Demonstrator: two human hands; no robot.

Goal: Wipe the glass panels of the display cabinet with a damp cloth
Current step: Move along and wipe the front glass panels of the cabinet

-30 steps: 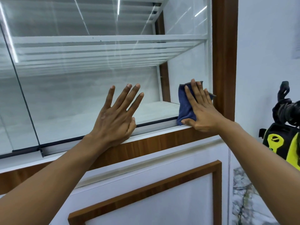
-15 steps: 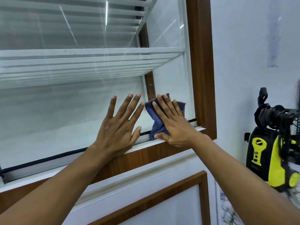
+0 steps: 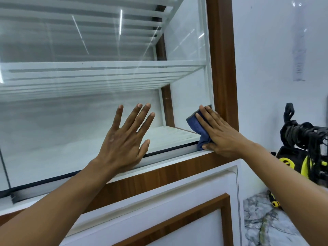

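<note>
**Cloth pressed into the lower right corner of the glass**

The right hand (image 3: 221, 134), right of centre in the frame, lies flat with its fingers (image 3: 204, 119) straight and close together. It presses a dark blue cloth (image 3: 196, 125) against the glass panel (image 3: 71, 121). The cloth sits in the lower right corner of that panel. Its lower end is bunched on the white sill (image 3: 159, 158) beside the thumb, and its top corner is just beside the brown wooden frame (image 3: 221, 68) of the display cabinet. The hand covers most of the cloth, so only its left edge and bottom fold show. Whether it is damp cannot be told.

The left hand (image 3: 124, 139), at centre frame, is also flat on the same glass. Its 4 fingers are spread and straight, the thumb points out to the side, and the heel of the palm rests on the sill. It holds nothing. The 2 hands are apart, with a stretch of glass between them.

A black seal strip (image 3: 168, 150) runs along the bottom edge of the glass. Behind the panel, a white slatted shelf (image 3: 106, 68) crosses the upper half of the frame, under streaks of reflected light. Below the sill come a brown wood band and a white door (image 3: 177, 197) with a brown-trimmed inset.

At the right edge, a yellow and black machine (image 3: 301, 153) wound with black hose stands against the white wall (image 3: 266, 68) on a marbled floor (image 3: 262, 219).
</note>
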